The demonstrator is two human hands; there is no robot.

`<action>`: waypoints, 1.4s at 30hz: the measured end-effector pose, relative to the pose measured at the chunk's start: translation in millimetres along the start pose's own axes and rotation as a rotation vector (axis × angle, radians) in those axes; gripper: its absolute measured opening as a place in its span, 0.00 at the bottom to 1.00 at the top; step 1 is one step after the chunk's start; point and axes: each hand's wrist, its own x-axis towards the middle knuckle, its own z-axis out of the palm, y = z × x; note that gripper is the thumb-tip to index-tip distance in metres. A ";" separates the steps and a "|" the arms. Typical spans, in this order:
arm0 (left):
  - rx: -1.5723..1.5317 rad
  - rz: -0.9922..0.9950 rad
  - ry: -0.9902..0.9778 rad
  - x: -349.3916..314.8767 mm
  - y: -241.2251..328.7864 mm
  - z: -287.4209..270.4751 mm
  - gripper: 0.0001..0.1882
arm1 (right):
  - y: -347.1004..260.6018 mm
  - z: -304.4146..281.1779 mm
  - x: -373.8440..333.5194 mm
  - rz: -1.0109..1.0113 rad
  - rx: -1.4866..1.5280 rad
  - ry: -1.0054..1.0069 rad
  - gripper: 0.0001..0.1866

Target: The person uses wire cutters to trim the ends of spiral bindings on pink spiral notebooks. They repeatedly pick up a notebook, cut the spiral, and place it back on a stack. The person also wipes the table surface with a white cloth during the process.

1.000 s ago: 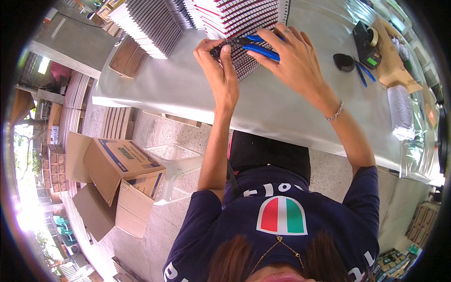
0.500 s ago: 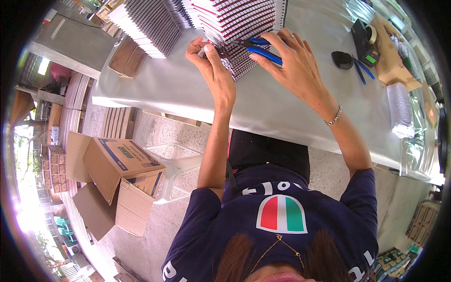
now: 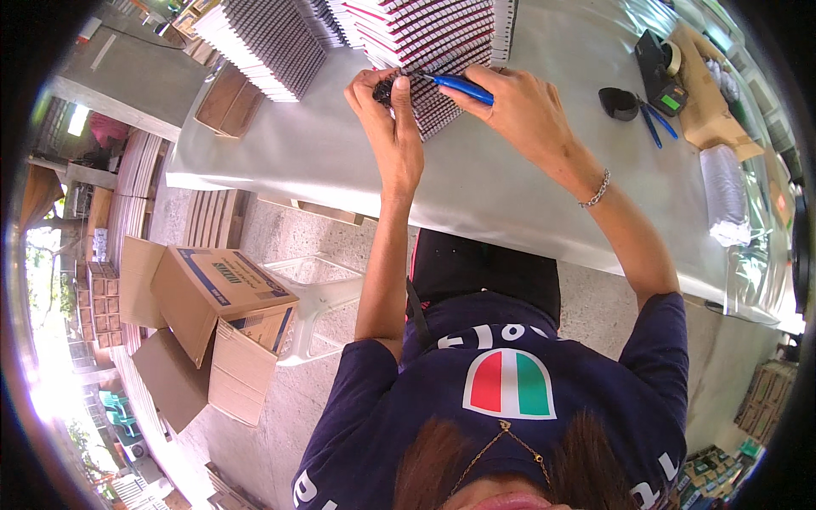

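In front of me on the table stands a tall stack of spiral-bound notebooks [image 3: 425, 34] with red and white edges and dark coil bindings. My left hand [image 3: 393, 127] is at the near left corner of the stack, its thumb and fingers closed on a dark wire coil [image 3: 384, 90]. My right hand [image 3: 531, 110] is wrapped round blue-handled pliers [image 3: 463, 87], handles squeezed together. Their jaws point left, at the stack's binding close to my left thumb; what lies between the jaws is too small to tell.
More spiral-bound notebooks [image 3: 268, 51] stand at the back left, beside a brown box [image 3: 229, 100]. On the right lie a second pair of blue pliers [image 3: 656, 126], a dark rounded object [image 3: 618, 104] and a tape dispenser [image 3: 661, 72]. An open carton [image 3: 225, 289] rests by a white stool [image 3: 323, 297].
The spread plier handles have come together in my right hand. My left hand has shifted slightly right, and a dark coil now shows in its fingers.
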 end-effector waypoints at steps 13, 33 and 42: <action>-0.218 -0.122 0.030 -8.3 4.7 -2.0 0.22 | 5.8 6.1 -12.7 -0.138 -0.045 0.215 0.27; -0.321 -0.137 -0.007 -11.9 1.3 -2.4 0.25 | 16.8 24.2 -17.3 -0.238 -0.140 0.445 0.22; -0.206 -0.084 -0.046 -15.5 -15.5 -1.5 0.18 | 3.4 21.0 -13.4 -0.119 -0.096 0.259 0.20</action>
